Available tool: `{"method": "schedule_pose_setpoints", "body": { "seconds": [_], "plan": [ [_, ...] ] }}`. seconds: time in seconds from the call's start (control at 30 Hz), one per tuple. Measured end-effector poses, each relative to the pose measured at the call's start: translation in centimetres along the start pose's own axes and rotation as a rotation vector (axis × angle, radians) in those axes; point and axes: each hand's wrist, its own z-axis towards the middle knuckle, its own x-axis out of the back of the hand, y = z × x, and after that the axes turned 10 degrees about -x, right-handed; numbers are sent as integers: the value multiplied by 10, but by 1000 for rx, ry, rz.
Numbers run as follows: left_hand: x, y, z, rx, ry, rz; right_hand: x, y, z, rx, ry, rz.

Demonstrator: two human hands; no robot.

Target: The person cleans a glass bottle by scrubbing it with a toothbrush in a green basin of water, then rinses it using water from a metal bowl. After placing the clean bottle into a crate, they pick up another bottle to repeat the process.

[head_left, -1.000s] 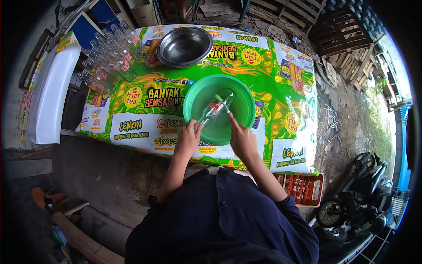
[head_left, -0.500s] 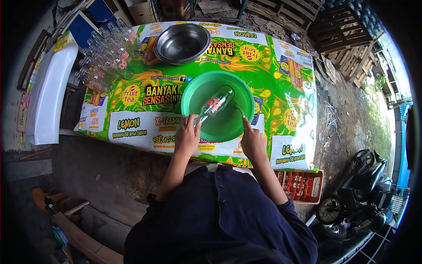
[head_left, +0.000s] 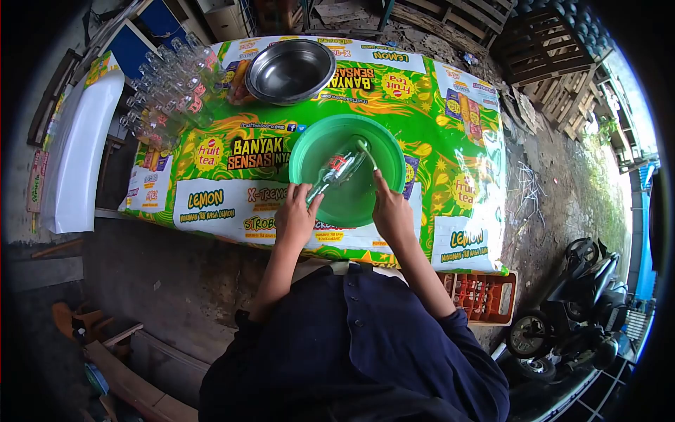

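A clear glass bottle with a red and white label lies slanted in the green plastic basin. My left hand is closed around the bottle's neck at the near left rim. In my right hand is a slim pale-green brush, gripped by its handle. The brush's far end meets the bottle's base, on the side away from me. Its bristles are too small to make out.
A metal bowl stands beyond the basin. Several glass bottles crowd the far left of the table, on a green printed cover. A red crate sits below the right edge, near a motorcycle.
My right hand has moved left and away from me, bringing the brush from the basin's right side onto the bottle's base. The bottle and my left hand have hardly shifted.
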Motion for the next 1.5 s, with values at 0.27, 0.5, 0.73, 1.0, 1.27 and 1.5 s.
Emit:
{"method": "schedule_pose_setpoints", "body": {
  "seconds": [0.27, 0.5, 0.73, 1.0, 1.27, 1.5],
  "plan": [
    [0, -7, 6, 23, -36, 45, 10, 10, -9, -96, -1, -184],
    [-1, -4, 9, 12, -19, -15, 16, -3, -48, 41, -118, 138],
    [2, -2, 9, 1, -77, -23, -10, 4, 15, -45, 0, -53],
    [-5, -9, 8, -16, -54, -23, -2, -11, -32, 174, -63, -72],
    [-5, -6, 7, -2, -36, -24, 3, -8, -5, 202, -25, -61],
    [0, 1, 8, 73, -92, 23, 20, 15, 29, 18, 46, -150]
  ]
}}
